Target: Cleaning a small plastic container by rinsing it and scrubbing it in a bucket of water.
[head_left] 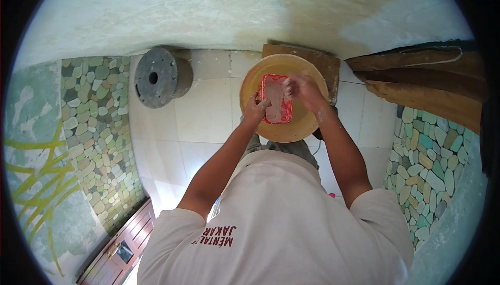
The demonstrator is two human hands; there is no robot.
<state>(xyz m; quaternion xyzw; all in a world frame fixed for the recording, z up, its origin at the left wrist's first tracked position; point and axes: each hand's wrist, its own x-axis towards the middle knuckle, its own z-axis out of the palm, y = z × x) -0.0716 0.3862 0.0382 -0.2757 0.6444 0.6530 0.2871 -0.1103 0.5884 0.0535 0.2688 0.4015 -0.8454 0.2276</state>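
A red rectangular plastic tub with pale greyish mix smeared inside is held over a round yellowish basin. My left hand grips the tub by its left side, with the thumb over the rim. At the tub's upper right edge is my right hand, its fingers curled and bent inward. Whatever the right fingers hold, if anything, is hidden and slightly blurred. Whitish residue marks both hands and my right forearm.
A grey spool-shaped cylinder stands at the left by the wall. Brown board lies behind the basin. Brown sheeting leans at the right. Pebble-stone strips flank the tiled floor. A wooden door is at lower left.
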